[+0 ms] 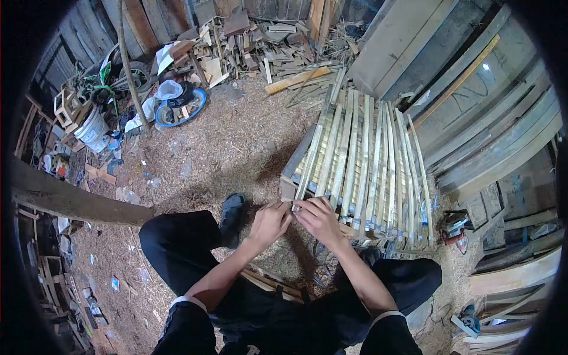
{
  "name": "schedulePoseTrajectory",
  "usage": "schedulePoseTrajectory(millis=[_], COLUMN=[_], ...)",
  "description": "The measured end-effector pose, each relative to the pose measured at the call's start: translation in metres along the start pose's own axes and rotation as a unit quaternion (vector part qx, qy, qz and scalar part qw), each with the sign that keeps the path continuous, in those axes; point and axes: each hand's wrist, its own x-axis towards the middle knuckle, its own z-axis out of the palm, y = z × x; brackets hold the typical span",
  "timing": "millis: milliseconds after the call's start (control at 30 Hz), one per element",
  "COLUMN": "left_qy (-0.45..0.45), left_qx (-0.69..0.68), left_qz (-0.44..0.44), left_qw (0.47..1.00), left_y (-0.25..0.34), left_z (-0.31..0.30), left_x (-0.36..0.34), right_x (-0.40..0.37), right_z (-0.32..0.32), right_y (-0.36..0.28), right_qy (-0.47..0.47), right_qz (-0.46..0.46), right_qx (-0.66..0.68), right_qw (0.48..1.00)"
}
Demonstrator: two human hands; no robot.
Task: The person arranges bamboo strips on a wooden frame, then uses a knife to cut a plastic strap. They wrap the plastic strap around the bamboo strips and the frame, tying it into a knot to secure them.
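Observation:
In front of me lies a stack of long, thin wooden strips [349,154], laid side by side in layers. My left hand [271,225] is closed at the near left corner of the stack, its fingertips pinched together. Right beside it, my right hand [321,220] is also closed, thumb and fingers bent inward. The fingertips of both hands nearly meet by the near end of the leftmost strip [304,180]. What they pinch is small and hidden by the fingers. Bluish bands show around the near ends of several strips.
Sawdust covers the floor [236,136]. A blue basin [177,121] and a white bucket [93,131] stand at the left. Wood offcuts [266,50] are heaped along the back wall. Boards lean at the right, near a power tool [467,319]. A beam [77,198] juts in from the left.

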Motion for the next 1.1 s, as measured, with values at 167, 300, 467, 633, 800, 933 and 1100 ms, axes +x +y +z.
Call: schedulePoseTrajectory(millis=[167, 300, 467, 633, 800, 933, 1100], left_qy=[-0.005, -0.032, -0.031, -0.05, 0.027, 0.049, 0.097], left_qx=[-0.052, -0.121, -0.152, -0.152, -0.042, 0.015, -0.147], left_qz=[-0.003, -0.001, 0.022, 0.027, 0.066, 0.072, 0.031], left_qw=[0.999, 0.992, 0.988, 0.987, 0.997, 0.996, 0.984], left_y=[-0.003, -0.005, -0.015, -0.016, -0.001, 0.008, -0.001], left_z=[0.0, -0.004, 0.002, -0.004, -0.037, -0.045, -0.014], left_x=[0.001, 0.0, 0.001, -0.001, 0.003, 0.01, 0.023], right_x=[-0.002, 0.0, 0.0, -0.002, 0.006, 0.02, 0.027], right_z=[0.003, 0.0, 0.001, 0.0, -0.008, -0.02, -0.015], right_y=[0.001, -0.003, -0.002, -0.005, -0.002, 0.001, -0.003], right_qy=[0.022, 0.038, 0.048, 0.044, 0.008, -0.035, 0.011], right_qz=[0.012, 0.019, 0.029, 0.063, 0.115, 0.169, 0.315], right_qx=[0.042, 0.056, 0.067, 0.076, 0.119, 0.221, 0.301], right_qw=[0.999, 0.998, 0.996, 0.994, 0.986, 0.96, 0.9])
